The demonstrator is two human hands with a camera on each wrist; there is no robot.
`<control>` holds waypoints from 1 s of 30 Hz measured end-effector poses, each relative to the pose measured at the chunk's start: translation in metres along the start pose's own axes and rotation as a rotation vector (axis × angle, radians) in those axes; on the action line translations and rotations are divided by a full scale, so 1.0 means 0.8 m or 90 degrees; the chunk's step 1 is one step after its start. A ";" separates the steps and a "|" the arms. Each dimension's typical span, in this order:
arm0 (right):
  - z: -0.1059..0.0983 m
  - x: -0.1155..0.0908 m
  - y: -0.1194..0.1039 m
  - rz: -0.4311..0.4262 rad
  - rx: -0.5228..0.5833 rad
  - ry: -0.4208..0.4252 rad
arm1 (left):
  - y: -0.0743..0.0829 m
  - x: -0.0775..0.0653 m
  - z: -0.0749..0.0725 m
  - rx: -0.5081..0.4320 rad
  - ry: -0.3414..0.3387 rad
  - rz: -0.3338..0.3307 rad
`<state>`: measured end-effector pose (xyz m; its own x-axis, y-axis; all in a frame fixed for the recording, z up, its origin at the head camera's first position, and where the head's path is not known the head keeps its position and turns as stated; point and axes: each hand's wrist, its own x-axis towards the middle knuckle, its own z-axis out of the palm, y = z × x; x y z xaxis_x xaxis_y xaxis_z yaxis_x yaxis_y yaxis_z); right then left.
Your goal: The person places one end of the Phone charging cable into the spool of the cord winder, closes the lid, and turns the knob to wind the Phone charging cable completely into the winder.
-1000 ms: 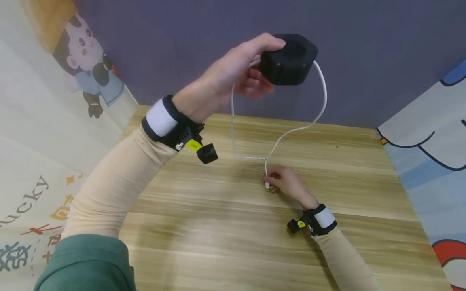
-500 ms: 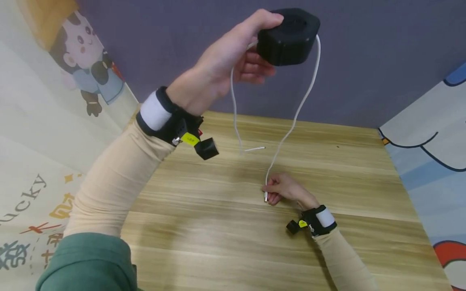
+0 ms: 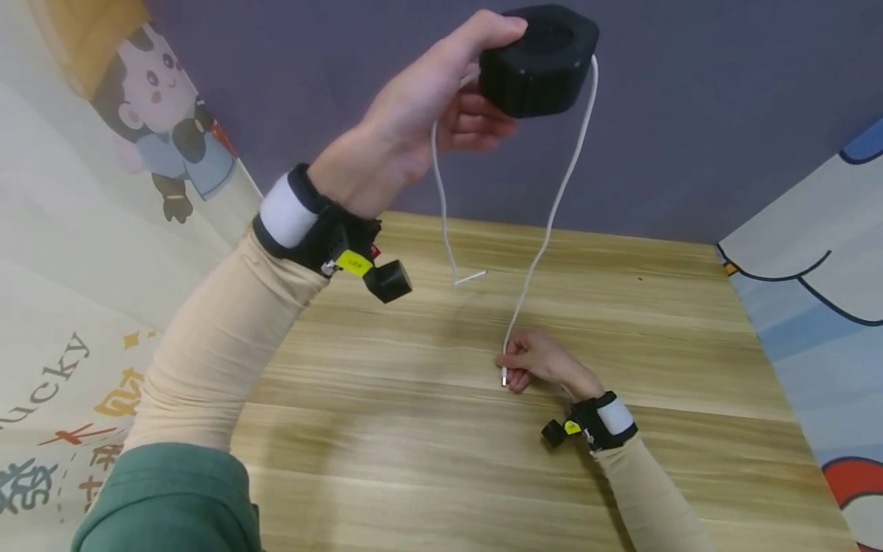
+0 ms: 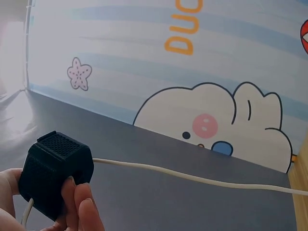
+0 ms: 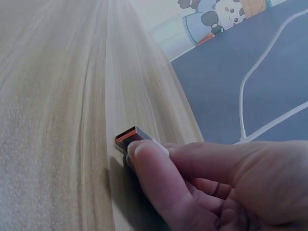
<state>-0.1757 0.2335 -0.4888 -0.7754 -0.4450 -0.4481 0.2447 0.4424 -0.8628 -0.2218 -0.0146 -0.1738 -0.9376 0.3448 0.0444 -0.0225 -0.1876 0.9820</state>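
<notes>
A black faceted case (image 3: 541, 73) with a round recess on top hangs high in front of the dark panel. My left hand (image 3: 421, 115) grips it, thumb on top and fingers underneath; the left wrist view shows a mesh grille (image 4: 58, 144) on it. From two sides of the case runs a white cable (image 3: 557, 195). At the near end of the cable, my right hand (image 3: 545, 360) pinches its USB plug (image 5: 132, 136) between thumb and finger, metal end pointing out, low over the tabletop. The cable's other, thinner end (image 3: 472, 277) dangles near the table's back.
A wood-grain table (image 3: 414, 445) lies below the hands. Behind it rises a dark grey-blue panel (image 3: 690, 115). Printed cartoon curtains (image 3: 807, 322) flank both sides. Each wrist wears a strapped camera (image 3: 388, 281).
My left hand has lifted the case higher, and the right cable strand has drawn from a loop to nearly straight. My right hand with the plug has moved slightly nearer the front.
</notes>
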 end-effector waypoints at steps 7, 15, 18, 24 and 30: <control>0.001 0.001 0.001 -0.002 -0.001 -0.002 | 0.000 0.000 0.000 -0.008 -0.003 -0.001; 0.000 0.001 0.003 0.000 0.004 -0.002 | -0.001 -0.001 0.000 -0.010 -0.008 0.007; 0.000 0.001 0.004 0.001 0.003 -0.002 | -0.003 -0.001 0.000 -0.003 -0.019 0.016; 0.002 0.001 0.003 0.002 0.004 -0.004 | -0.006 -0.001 0.001 0.005 -0.024 0.012; 0.002 0.002 0.003 -0.021 0.021 -0.022 | -0.016 -0.001 -0.002 0.034 -0.027 0.026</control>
<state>-0.1754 0.2325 -0.4924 -0.7624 -0.4861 -0.4272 0.2394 0.4014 -0.8840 -0.2213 -0.0137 -0.1863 -0.9220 0.3764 0.0906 0.0344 -0.1536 0.9875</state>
